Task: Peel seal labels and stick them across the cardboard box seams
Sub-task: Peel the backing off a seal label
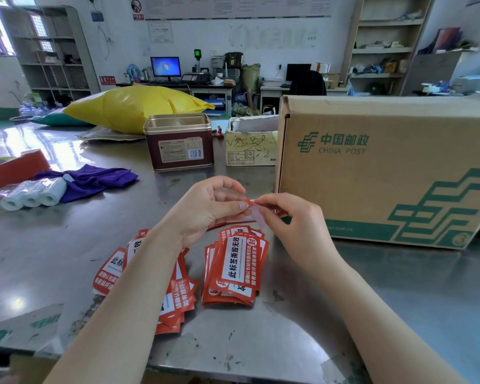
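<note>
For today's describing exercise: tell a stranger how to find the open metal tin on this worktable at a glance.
Start at the big China Post cardboard box on the right of the steel table. Move left past the small scribbled-on carton beside it. Next comes the metal tin: dark red walls, gold rim, no lid, a barcode label facing you, the only shiny container there.

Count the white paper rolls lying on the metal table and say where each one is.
3, side by side at the table's left edge: left roll, middle roll, right roll, touching the purple cloth.
</note>
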A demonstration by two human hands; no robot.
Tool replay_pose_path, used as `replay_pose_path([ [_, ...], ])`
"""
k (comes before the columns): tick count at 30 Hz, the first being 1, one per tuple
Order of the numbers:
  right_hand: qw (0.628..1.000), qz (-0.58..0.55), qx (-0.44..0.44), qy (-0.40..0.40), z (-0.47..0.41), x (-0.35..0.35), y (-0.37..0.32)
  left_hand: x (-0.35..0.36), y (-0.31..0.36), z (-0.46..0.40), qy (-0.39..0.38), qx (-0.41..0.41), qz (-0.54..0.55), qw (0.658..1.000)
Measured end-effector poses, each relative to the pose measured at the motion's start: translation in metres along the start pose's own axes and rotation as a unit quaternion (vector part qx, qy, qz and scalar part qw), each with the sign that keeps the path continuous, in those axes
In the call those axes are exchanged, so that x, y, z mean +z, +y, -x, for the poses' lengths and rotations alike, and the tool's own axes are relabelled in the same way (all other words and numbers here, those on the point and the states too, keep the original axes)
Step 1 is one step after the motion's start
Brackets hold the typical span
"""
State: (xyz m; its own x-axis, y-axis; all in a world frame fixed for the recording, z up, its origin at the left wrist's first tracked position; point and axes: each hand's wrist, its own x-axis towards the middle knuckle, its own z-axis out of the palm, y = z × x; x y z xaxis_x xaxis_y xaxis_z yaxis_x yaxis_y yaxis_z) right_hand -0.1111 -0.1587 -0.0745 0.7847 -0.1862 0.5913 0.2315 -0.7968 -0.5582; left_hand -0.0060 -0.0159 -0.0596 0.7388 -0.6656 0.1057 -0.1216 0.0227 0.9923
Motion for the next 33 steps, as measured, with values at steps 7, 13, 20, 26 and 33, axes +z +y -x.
replay_pose_path([
  [7,1.0,-0.003,-0.005,0.008,0.0003,-0.0004,0.0001,0.0016,-0.0006,-0.0006,0.007,0.009,-0.016,1.0],
  [13,1.0,-0.001,-0.001,0.017,-0.0004,0.0003,0.0025,0.0021,-0.0006,-0.0009,0.009,0.012,-0.027,1.0],
  [20,1.0,0.001,0.004,0.023,-0.0012,0.001,0.0048,0.0014,-0.002,-0.0019,0.011,0.011,-0.033,0.999],
  [26,1.0,-0.003,0.002,0.027,-0.0008,0.0006,0.0053,0.0016,-0.0024,-0.0023,0.008,0.013,-0.036,0.999],
  [33,1.0,-0.001,0.005,0.024,-0.0008,0.0,0.0056,0.0025,-0.0007,-0.0014,-0.002,0.012,-0.014,1.0],
])
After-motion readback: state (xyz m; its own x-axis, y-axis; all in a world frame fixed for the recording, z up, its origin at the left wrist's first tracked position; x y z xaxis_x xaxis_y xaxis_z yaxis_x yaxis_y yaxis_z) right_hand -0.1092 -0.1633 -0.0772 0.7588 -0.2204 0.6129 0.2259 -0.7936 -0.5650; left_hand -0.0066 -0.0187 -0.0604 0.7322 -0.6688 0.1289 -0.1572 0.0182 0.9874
